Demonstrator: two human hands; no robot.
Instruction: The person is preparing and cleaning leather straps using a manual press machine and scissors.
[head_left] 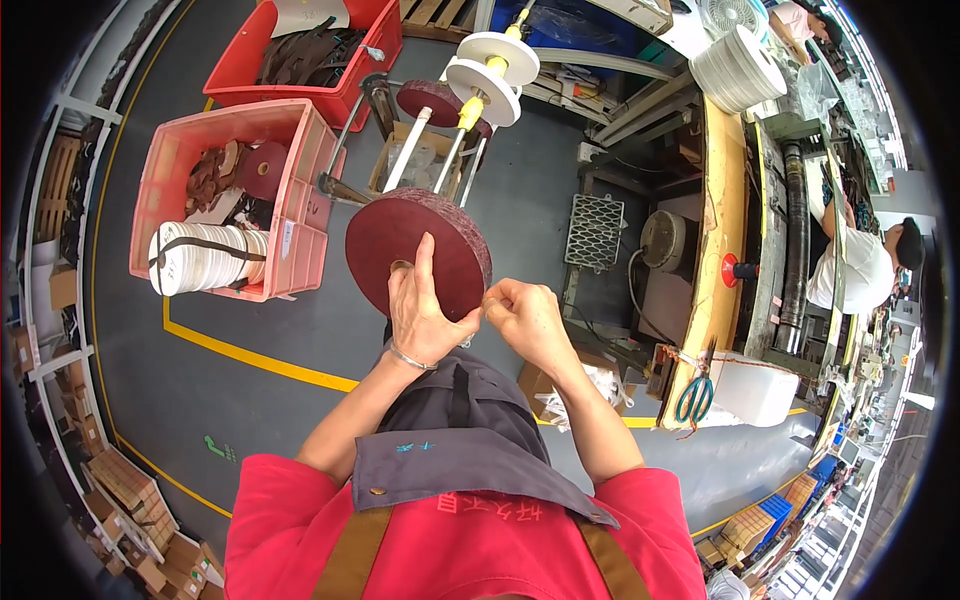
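Observation:
A large maroon roll [440,232] of wound strip, with a hole in its middle, stands upright in front of my body. My left hand [428,315] grips it: some fingers are at the central hole, the index finger stretches up along the flat face, and the thumb reaches to the rim. At the roll's right rim, my right hand [527,318] is closed in a pinch. What lies between its fingertips is too small to tell. Just beyond the roll is a metal rod rack [452,158] carrying white reels [482,92] and smaller maroon rolls [430,100].
To the left stand a pink crate [318,240] with brown scraps and a white reel [205,258], and a red crate [240,97]. On the right is a wooden-edged workbench [722,220] with teal-handled scissors [694,398]. A co-worker [862,270] is beyond it. A cardboard box [540,385] lies below my right forearm.

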